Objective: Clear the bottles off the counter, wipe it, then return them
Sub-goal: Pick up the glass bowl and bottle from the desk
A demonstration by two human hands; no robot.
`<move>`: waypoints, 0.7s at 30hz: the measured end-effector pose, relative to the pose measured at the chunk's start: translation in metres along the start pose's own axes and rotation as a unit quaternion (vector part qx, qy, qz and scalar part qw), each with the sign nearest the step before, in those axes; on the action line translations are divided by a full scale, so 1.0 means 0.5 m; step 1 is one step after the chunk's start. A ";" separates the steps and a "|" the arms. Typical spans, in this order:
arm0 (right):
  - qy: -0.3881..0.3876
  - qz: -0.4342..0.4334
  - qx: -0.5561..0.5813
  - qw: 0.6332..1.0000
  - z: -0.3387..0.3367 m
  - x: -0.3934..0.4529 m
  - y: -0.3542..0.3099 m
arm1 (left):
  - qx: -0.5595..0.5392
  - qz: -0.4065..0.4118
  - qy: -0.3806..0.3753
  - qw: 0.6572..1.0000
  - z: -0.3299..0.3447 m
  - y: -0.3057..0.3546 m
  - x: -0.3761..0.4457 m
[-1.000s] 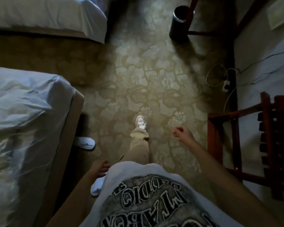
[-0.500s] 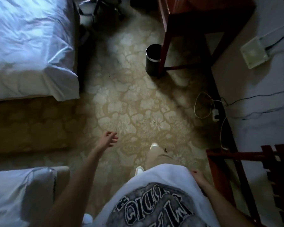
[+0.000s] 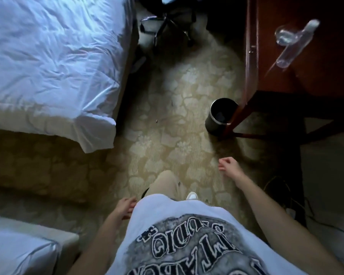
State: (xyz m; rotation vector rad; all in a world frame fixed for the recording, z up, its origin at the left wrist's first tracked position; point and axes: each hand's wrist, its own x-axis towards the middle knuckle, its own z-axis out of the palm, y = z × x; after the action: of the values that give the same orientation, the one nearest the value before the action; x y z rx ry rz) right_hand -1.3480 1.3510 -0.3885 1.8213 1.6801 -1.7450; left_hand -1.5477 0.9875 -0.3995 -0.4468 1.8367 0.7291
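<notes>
Over patterned carpet, desk (image 3: pixel 314 80) with bottles (image 3: pixel 292 44) now nearer, hands loose (both empty), right (image 3: pixel 228 167) forward, left (image 3: pixel 125 207) back.

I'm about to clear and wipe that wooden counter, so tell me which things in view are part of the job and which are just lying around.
Part of the job:
- two clear plastic bottles on the dark wooden counter
- left hand and right hand, both holding nothing

Just lying around:
- black waste bin by the counter leg
- beds with white bedding
- office chair base
- cables on the floor
</notes>
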 end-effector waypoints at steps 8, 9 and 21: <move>0.048 0.005 0.064 0.997 -0.016 0.209 -0.227 | 0.010 0.014 -0.024 1.000 0.032 0.424 0.179; 0.091 0.033 0.103 0.990 -0.019 0.251 -0.263 | 0.050 0.023 -0.039 0.998 0.044 0.550 0.228; 0.458 -0.073 0.355 0.812 -0.221 0.369 -0.592 | 0.282 0.317 -0.210 0.881 0.435 1.466 0.175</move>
State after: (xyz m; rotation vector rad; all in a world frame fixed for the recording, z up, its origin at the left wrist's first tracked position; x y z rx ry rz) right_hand -1.5448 1.6526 -0.3217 3.3799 1.4586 -1.8179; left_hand -1.8757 1.6807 -0.3366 0.6831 1.6620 0.6047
